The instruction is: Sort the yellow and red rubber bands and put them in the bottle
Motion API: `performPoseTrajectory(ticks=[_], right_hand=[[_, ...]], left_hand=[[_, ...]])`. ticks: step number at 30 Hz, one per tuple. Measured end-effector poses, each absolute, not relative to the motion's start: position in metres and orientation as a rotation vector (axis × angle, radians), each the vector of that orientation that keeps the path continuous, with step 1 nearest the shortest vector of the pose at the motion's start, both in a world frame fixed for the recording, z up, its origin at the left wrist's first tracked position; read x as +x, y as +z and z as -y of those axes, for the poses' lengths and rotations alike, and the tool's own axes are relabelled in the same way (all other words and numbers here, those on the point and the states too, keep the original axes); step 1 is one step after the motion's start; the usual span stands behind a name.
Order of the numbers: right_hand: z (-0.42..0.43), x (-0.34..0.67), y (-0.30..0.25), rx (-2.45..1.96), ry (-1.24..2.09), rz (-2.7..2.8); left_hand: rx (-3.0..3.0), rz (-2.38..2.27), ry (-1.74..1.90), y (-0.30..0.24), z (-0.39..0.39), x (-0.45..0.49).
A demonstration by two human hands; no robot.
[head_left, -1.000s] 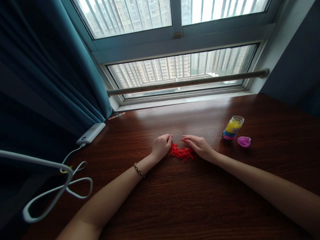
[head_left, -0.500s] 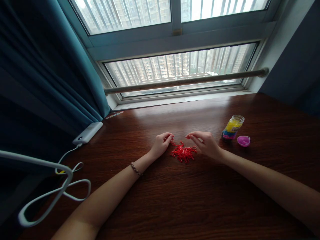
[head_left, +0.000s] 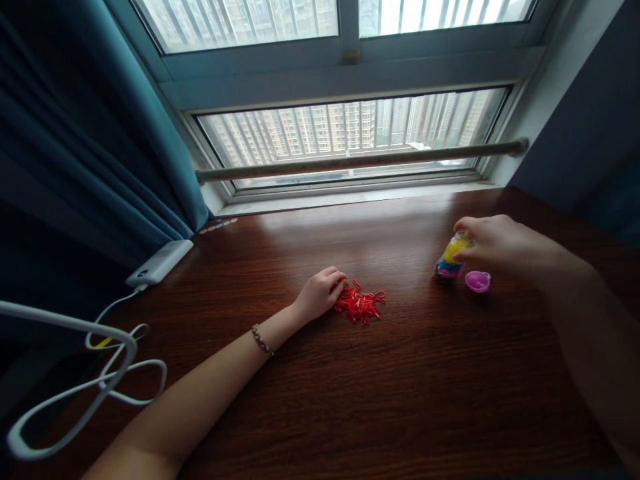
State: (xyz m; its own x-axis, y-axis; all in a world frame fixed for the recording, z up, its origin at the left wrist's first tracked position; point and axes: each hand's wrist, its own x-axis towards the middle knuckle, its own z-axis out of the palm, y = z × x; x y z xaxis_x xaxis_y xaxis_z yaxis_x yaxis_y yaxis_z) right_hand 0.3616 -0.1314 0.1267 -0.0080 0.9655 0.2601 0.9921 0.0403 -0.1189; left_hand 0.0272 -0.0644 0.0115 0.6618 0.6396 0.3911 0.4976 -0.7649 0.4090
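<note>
A loose pile of thin red loops point(head_left: 361, 305), like small rubber bands, lies on the brown wooden table point(head_left: 320, 393). My left hand point(head_left: 320, 293) rests at the pile's left edge, its fingers curled and closed; what they hold, if anything, is hidden. Over on the right stands a clear jar point(head_left: 449, 259) with yellow, blue and pink contents. My right hand point(head_left: 493, 243) is closed around the jar's upper part, thumb in front and fingers behind, covering its mouth. Just right of the jar's base sits a small purple lid point(head_left: 478, 281), like a shallow cup.
A white power bank point(head_left: 161, 262) with a white cable point(head_left: 155, 363) lies at the table's left, beside a blue curtain point(head_left: 150, 133). A rail point(head_left: 360, 162) crosses the window behind the table. In the left foreground a thick white cord loops close to the camera.
My right hand has left the pile and moved right, onto the jar. My left hand has stayed by the pile, its fingers now lower against it. The view has shifted slightly.
</note>
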Motion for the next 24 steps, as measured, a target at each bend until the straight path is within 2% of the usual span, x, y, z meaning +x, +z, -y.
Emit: performPoseTrajectory(ticks=[3,11,17,22,24], right_hand=[[0.129,0.353,0.133,-2.157,-0.063,2.027],[0.128,0.347,0.125,-1.885,-0.192,2.093],[0.130,0.352,0.120,-1.891,-0.153,2.034],[0.149,0.318,0.141,-1.661,-0.325,2.000],[0.158,0.293,0.140,-1.521,-0.287,2.029]], left_hand=[[2.611,-0.798,0.742,0.013,0.065,0.027],[2.483,-0.599,0.690,0.017,0.067,0.025],[2.367,-0.709,0.721,0.025,0.064,0.022],[2.347,-0.760,0.384,0.044,0.055,0.011],[2.332,-0.718,0.229,0.050,0.055,0.008]])
